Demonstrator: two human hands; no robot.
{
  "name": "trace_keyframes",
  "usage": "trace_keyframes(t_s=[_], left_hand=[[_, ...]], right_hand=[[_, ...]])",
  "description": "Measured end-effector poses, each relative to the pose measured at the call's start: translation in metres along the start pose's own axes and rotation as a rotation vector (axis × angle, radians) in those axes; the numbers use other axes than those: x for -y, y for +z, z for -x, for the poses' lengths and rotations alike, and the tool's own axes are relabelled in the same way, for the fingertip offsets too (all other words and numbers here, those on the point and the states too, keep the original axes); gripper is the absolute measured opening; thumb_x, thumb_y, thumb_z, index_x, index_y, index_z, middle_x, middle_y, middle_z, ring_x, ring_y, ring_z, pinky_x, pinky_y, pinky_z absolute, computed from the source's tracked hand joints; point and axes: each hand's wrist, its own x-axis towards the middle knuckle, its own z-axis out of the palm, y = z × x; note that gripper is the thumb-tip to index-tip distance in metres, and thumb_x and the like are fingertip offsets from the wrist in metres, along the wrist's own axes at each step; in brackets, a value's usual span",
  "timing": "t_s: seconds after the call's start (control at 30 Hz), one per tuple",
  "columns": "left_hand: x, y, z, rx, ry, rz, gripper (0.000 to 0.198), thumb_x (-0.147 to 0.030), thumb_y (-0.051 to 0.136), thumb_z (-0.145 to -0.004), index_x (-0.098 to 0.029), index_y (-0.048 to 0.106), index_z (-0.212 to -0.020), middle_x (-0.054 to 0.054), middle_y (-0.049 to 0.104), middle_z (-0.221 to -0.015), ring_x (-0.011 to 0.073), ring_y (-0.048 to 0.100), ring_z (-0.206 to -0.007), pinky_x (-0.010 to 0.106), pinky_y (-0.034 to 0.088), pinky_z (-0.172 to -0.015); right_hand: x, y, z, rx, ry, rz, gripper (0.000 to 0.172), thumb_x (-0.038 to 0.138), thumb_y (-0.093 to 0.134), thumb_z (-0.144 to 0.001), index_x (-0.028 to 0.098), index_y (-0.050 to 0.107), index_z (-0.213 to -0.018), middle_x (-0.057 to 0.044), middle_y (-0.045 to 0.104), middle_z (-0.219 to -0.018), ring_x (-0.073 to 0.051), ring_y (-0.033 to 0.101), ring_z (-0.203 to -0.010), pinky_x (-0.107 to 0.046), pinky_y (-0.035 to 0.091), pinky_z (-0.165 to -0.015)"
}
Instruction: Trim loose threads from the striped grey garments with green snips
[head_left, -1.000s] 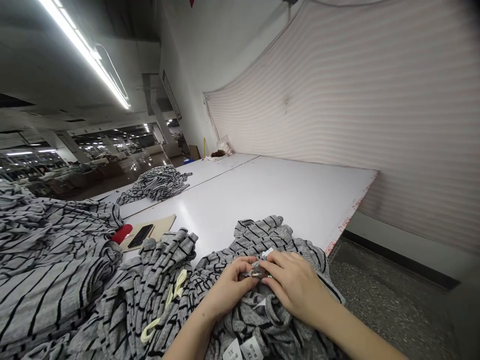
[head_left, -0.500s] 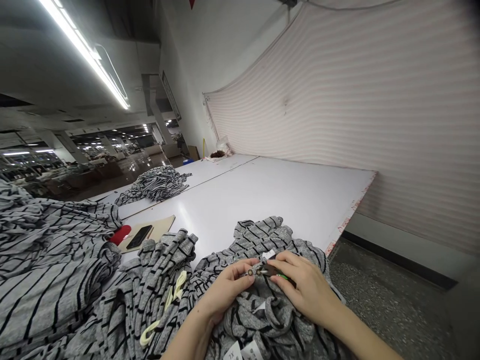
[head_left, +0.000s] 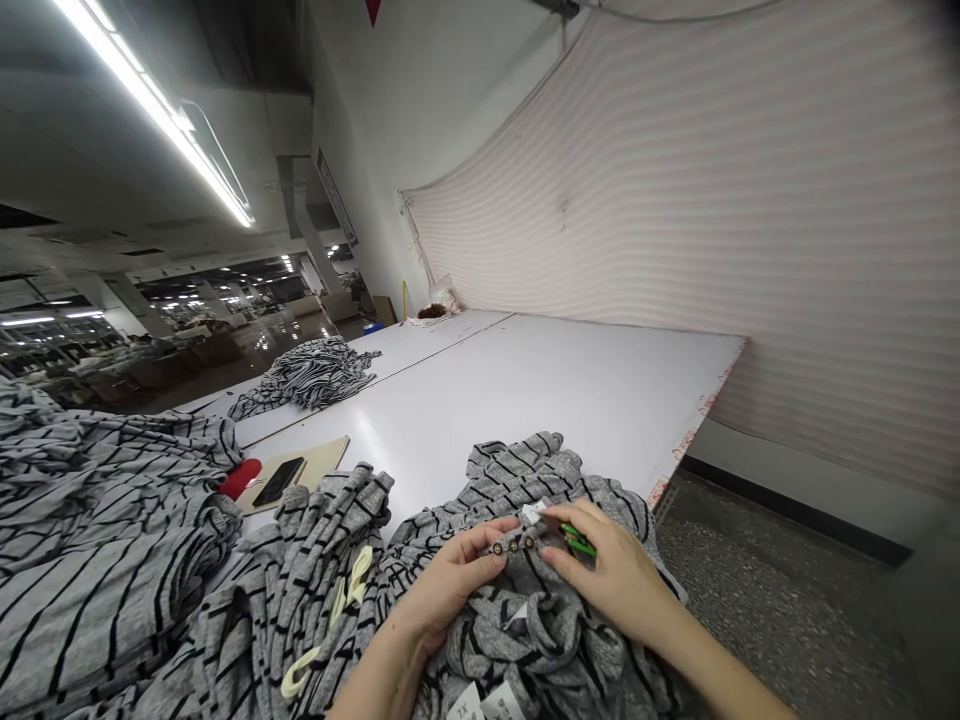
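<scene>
A grey garment with black stripes (head_left: 555,640) lies bunched in front of me, with white labels (head_left: 487,703) at its lower edge. My left hand (head_left: 466,565) pinches the cloth beside a short row of small brown buttons (head_left: 513,546). Thread snips with green handles (head_left: 579,541) sit in my right hand (head_left: 611,570), partly hidden by its fingers; their blades do not show clearly. The thumb and fingers of that hand are close to the buttons and a small white tag (head_left: 533,513).
Striped garments are piled at left (head_left: 82,570), with pale yellow strips (head_left: 300,672) among nearer ones. A black phone (head_left: 278,481) rests on a tan board (head_left: 322,462) beside a red object (head_left: 240,478). Another garment heap (head_left: 307,375) lies farther along the white table (head_left: 480,400).
The snips' dark blades, earlier pointing at the buttons, have drawn back into my right hand, and more green handle shows. Three buttons are now visible. My left hand keeps its pinch.
</scene>
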Motion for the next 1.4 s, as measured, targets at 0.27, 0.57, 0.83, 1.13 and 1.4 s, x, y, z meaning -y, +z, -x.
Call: trace_keyframes(t_s=[0.27, 0.57, 0.83, 1.13, 1.4], left_hand=[[-0.006, 0.003, 0.000, 0.016, -0.017, 0.013, 0.019, -0.029, 0.073, -0.070, -0.017, 0.065, -0.082, 0.010, 0.042, -0.144, 0.0311, 0.044, -0.127, 0.041, 0.040, -0.099], [0.003, 0.017, 0.004, -0.122, 0.168, -0.574, 0.019, -0.034, 0.064, -0.077, -0.022, 0.064, -0.093, 0.008, 0.042, -0.140, 0.0217, 0.060, -0.092, 0.034, 0.047, -0.079], [0.015, 0.024, 0.004, -0.266, 0.369, -0.934, 0.006, -0.022, 0.047, -0.086, -0.021, 0.052, -0.084, 0.010, 0.044, -0.131, 0.0120, 0.052, -0.062, 0.029, 0.042, -0.059], [0.028, 0.028, 0.014, -0.349, 0.866, -1.062, 0.021, 0.000, 0.041, -0.081, -0.021, 0.038, -0.081, 0.001, 0.045, -0.080, 0.0127, 0.046, -0.069, 0.022, 0.041, -0.062], [0.030, 0.030, 0.018, -0.385, 0.955, -1.058, 0.024, 0.003, 0.041, -0.080, -0.021, 0.037, -0.079, 0.001, 0.044, -0.077, 0.0124, 0.046, -0.068, 0.021, 0.041, -0.061]], right_hand=[[-0.005, -0.002, -0.003, 0.085, 0.157, -0.355, 0.019, 0.034, 0.055, -0.083, 0.019, 0.060, -0.094, -0.005, 0.060, -0.101, -0.021, 0.056, -0.098, -0.033, 0.044, -0.087], [0.011, -0.002, -0.004, 0.159, 0.179, -0.652, 0.017, 0.028, 0.056, -0.080, 0.015, 0.062, -0.089, -0.002, 0.062, -0.086, -0.018, 0.058, -0.087, -0.027, 0.044, -0.078], [0.004, -0.002, 0.008, 0.091, 0.118, -0.441, 0.019, 0.024, 0.056, -0.081, 0.020, 0.062, -0.099, -0.004, 0.058, -0.106, -0.019, 0.055, -0.102, -0.029, 0.043, -0.089], [0.015, -0.007, 0.041, 0.014, 0.067, -0.106, 0.025, 0.037, 0.046, -0.092, 0.023, 0.062, -0.105, -0.003, 0.057, -0.095, -0.015, 0.056, -0.074, -0.024, 0.040, -0.060], [0.020, 0.001, 0.049, 0.000, 0.024, -0.069, 0.022, 0.032, 0.048, -0.091, 0.029, 0.066, -0.103, 0.000, 0.060, -0.094, -0.014, 0.058, -0.077, -0.022, 0.040, -0.060]])
